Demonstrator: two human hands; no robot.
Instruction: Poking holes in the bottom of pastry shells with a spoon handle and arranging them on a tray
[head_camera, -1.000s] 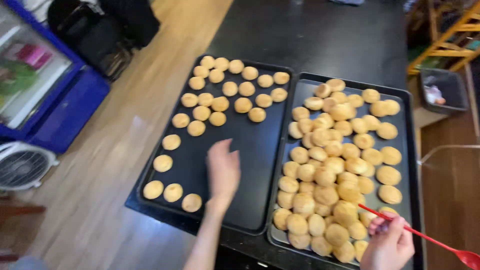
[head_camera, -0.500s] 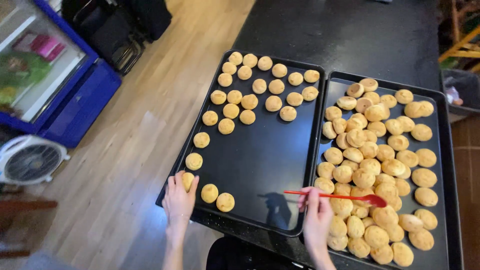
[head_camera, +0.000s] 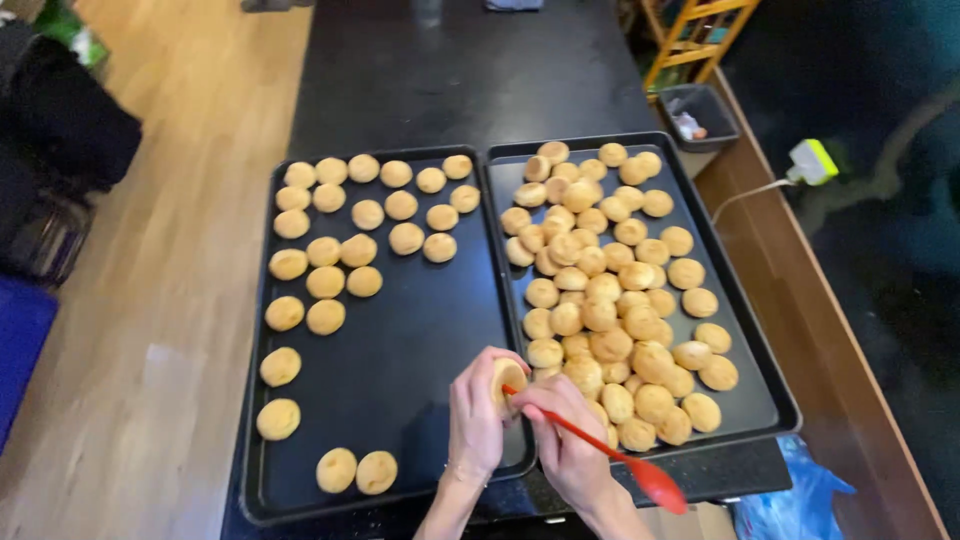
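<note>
The left hand (head_camera: 475, 415) cups 1 puff (head_camera: 508, 380) in curled fingers, steadying it over the seam between 2 trays, while the right hand (head_camera: 565, 440) pinches a red spatula (head_camera: 610, 455), its handle tip pressed to the puff. Right of the fingers, the right tray (head_camera: 745, 300) lies crowded with puffs; the left tray (head_camera: 430, 330) holds spaced rows beyond them.

Black bench with two baking trays

The dark bench (head_camera: 450, 80) carries two black trays side by side, edges touching — the left tray (head_camera: 420, 330) holds round golden buns spaced out singly, the right tray (head_camera: 745, 330) a crowded heap of them — with bare benchtop beyond both.
</note>
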